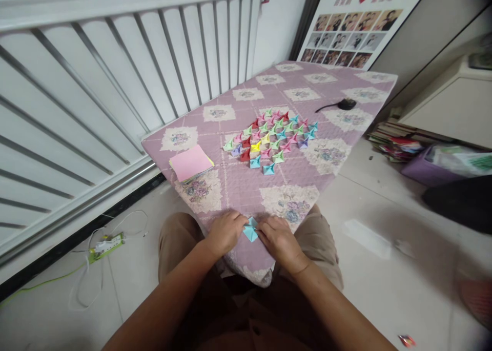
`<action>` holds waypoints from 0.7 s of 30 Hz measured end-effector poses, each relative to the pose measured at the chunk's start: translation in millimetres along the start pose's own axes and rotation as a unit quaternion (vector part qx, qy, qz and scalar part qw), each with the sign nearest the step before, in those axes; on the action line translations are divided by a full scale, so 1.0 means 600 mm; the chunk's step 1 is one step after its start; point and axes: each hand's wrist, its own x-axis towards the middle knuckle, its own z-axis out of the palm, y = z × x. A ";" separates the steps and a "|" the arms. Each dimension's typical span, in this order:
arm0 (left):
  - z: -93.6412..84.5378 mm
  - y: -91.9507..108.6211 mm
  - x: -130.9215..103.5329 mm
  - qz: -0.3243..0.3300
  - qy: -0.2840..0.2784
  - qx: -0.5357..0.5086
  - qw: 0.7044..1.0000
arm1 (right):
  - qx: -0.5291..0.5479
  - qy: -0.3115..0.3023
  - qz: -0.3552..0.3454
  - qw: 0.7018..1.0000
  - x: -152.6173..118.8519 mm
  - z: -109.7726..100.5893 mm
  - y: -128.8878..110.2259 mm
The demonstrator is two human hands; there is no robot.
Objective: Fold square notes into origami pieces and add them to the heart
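A small light-blue folded paper (251,231) lies at the near end of the cloth-covered table, turned so a corner points toward me. My left hand (226,231) pinches its left corner. On the opposite side, the fingers of my right hand (280,238) close on its right corner. Farther up the table stand several folded paper pieces (265,139) in rows, coloured red, pink, green, yellow, blue and purple. To their left rests a stack of square paper sheets (191,163) with a pink one on top.
The table (238,184) has a purple floral cloth and narrows toward me. A black object with a cord (346,104) lies at its far right. A white radiator (126,69) runs along the left. A power strip (106,245) sits on the floor.
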 end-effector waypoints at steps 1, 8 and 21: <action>0.000 -0.001 0.000 0.006 -0.003 0.007 1.000 | -0.008 -0.005 -0.006 1.000 0.000 -0.001 0.000; -0.001 -0.001 -0.006 0.053 -0.010 0.098 0.994 | -0.035 -0.028 -0.045 0.998 -0.009 -0.009 0.002; -0.002 0.012 -0.039 0.109 0.008 0.194 0.975 | -0.025 -0.056 -0.078 0.995 -0.017 -0.025 0.001</action>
